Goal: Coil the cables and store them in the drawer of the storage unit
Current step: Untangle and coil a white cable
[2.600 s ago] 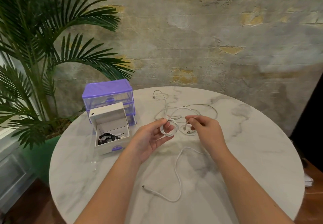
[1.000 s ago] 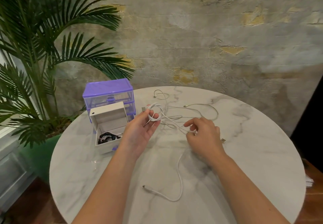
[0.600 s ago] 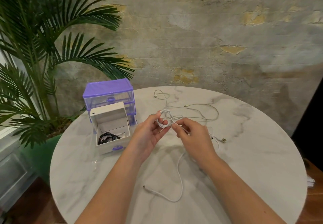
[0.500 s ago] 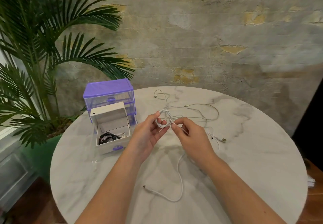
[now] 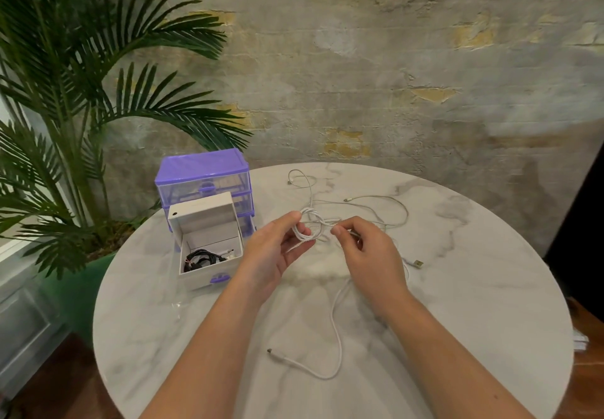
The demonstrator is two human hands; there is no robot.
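A small coil of white cable [image 5: 307,227] sits above the middle of the round marble worktop [image 5: 490,288], held in the left hand [image 5: 274,252]; the thumb and curled fingers [image 5: 295,222] pinch the loops together. The right hand [image 5: 366,252] is just beside it, its fingers bent and pinching the same cable's loose strand close to the coil. From there the strand drops to the worktop and snakes toward the near edge, ending in a plug [image 5: 270,351]. More white cables [image 5: 376,203] lie loose and tangled on the worktop behind the hands, one with a metal plug [image 5: 417,263] to the right of the right hand.

To the left of the hands stands a purple storage unit [image 5: 202,173] near the worktop's far left edge. Its white drawer [image 5: 209,248] is pulled out in front of it and holds a bundle of black cable [image 5: 202,258]. A palm plant [image 5: 81,91] stands beyond the worktop on the left, against a rough plastered wall [image 5: 392,75].
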